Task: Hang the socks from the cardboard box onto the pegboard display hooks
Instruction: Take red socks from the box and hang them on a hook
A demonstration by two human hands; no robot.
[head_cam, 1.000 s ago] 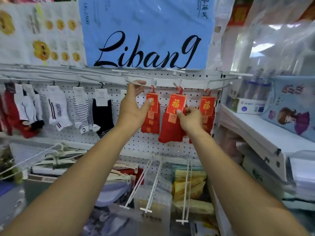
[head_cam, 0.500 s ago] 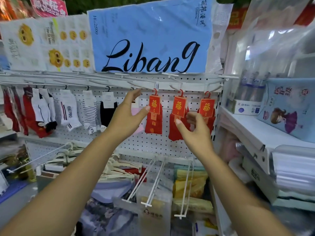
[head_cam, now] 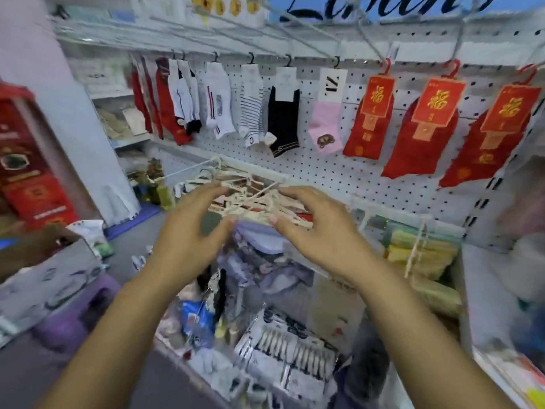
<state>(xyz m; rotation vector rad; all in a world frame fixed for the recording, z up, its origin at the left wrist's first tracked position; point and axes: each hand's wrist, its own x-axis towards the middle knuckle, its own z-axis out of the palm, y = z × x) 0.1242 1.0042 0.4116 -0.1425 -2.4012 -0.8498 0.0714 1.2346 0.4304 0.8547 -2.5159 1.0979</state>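
Observation:
Three pairs of red socks with red and gold cards (head_cam: pixel 424 125) hang from hooks on the white pegboard (head_cam: pixel 333 169) at the upper right. To their left hang a pink sock (head_cam: pixel 326 125), a black pair (head_cam: pixel 283 119), a striped pair (head_cam: pixel 252 104) and more white and red socks. My left hand (head_cam: pixel 191 231) and my right hand (head_cam: pixel 318 225) float side by side below the pegboard, both empty with relaxed fingers, above a pile of cream plastic hangers (head_cam: pixel 253 202). A cardboard box (head_cam: pixel 44 270) sits at the lower left; its contents are hidden.
A red carton (head_cam: pixel 29 160) stands at the far left. Below my hands lie bins of packaged goods (head_cam: pixel 283 343) and folded cloth. Yellow-green packs (head_cam: pixel 421 252) hang on lower hooks at the right. A purple stool (head_cam: pixel 73 314) stands on the grey floor.
Both hands let go of the red socks on the hooks and dropped down below the pegboard. My view swung down and to the left.

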